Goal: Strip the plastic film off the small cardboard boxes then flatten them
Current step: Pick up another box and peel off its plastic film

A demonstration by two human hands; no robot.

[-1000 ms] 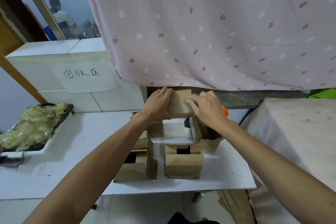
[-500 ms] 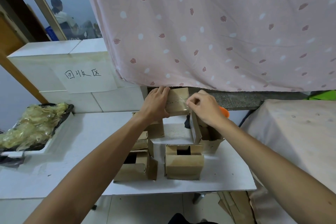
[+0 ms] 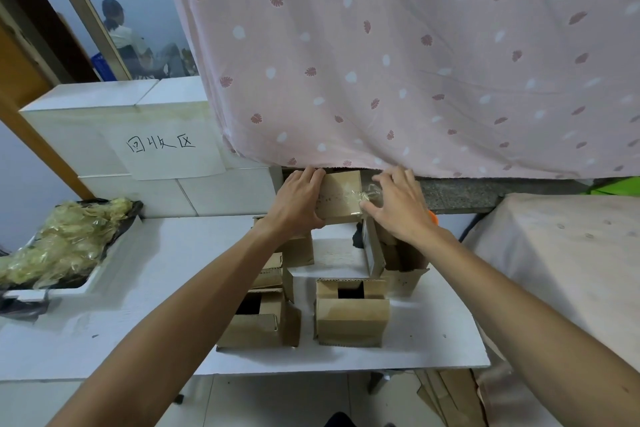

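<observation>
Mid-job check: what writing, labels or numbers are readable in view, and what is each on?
"回收区": handwritten on the white paper sheet stuck on the white blocks.
Faint printed line on the held box gripped by the left hand: too small to read.
Marks on the open box at right: too blurred to read.

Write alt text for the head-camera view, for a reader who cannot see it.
A person's left hand grips a small cardboard box above a white table while the right hand touches bunched plastic film on the box's end. Open cardboard boxes sit on the table, and a bin of stripped film stands at left.
</observation>
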